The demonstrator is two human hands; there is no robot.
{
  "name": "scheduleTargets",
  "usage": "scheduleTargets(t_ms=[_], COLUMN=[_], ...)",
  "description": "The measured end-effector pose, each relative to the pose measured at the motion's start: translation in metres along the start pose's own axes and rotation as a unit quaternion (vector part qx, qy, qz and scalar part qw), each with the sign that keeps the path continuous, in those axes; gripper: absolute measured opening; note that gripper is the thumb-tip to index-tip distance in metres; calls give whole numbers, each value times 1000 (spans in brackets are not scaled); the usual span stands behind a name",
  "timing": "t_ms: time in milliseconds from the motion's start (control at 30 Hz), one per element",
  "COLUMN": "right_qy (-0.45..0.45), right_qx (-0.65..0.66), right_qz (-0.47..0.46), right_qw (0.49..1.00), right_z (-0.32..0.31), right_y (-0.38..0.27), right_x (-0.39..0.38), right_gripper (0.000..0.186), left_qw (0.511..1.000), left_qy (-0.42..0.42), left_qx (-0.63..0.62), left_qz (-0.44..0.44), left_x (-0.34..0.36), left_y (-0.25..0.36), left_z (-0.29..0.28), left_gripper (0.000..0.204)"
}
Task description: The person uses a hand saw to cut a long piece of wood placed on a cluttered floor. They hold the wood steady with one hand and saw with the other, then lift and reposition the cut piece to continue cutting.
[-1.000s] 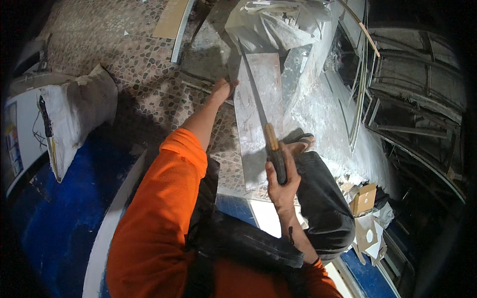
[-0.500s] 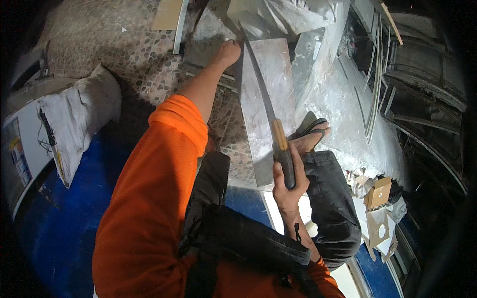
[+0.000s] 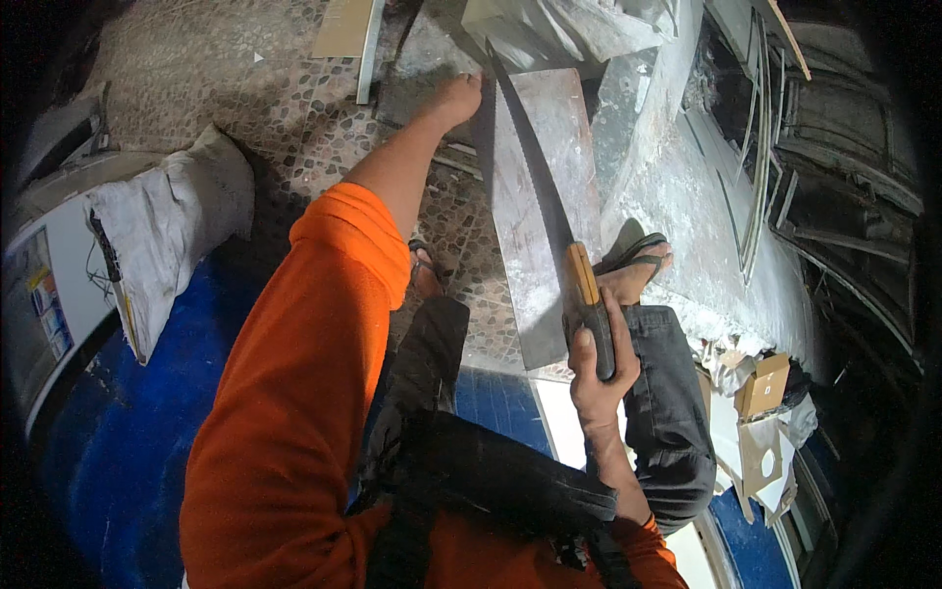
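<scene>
Handsaw [image 3: 551,192], dk toothed blade [image 3: 531,139], tip [image 3: 491,48] prob. pointed

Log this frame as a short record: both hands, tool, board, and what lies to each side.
Left hand: beside the board's upper left edge; contact unclear
Right hand: fingers wrapped around the handle of the saw
Tool: saw, toothed blade pointing away from the person
Board: flat, pale grey, behind the blade in this view; whether they touch is unclear
Left side: white sack
Right side: open cardboard box
</scene>
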State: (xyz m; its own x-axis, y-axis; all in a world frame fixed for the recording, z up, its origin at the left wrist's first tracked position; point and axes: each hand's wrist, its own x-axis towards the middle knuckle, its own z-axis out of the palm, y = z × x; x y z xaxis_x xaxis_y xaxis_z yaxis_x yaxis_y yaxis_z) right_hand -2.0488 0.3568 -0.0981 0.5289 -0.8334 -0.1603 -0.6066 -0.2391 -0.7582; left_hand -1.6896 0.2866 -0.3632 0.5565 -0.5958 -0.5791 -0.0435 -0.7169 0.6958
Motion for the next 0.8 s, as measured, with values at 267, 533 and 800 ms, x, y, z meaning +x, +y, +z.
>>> scheduleTargets(t_ms=[267, 533, 800], right_qy=[-6, -49, -22], right_qx=[35, 38, -1], right_qz=[65, 58, 6], right_qw=[997, 996, 1000], right_z=[13, 38, 34], right_y=[1, -11, -27], right_x=[29, 36, 28], right_gripper=[48, 51, 49], left_qw=[981, 999, 992], left_qy=[-59, 30, 3], left_qx=[-159, 33, -129], left_qz=[-91, -1, -5], left_x=[2, 26, 10], left_y=[6, -38, -35], left_z=[5, -19, -11], left_gripper=[66, 66, 56])
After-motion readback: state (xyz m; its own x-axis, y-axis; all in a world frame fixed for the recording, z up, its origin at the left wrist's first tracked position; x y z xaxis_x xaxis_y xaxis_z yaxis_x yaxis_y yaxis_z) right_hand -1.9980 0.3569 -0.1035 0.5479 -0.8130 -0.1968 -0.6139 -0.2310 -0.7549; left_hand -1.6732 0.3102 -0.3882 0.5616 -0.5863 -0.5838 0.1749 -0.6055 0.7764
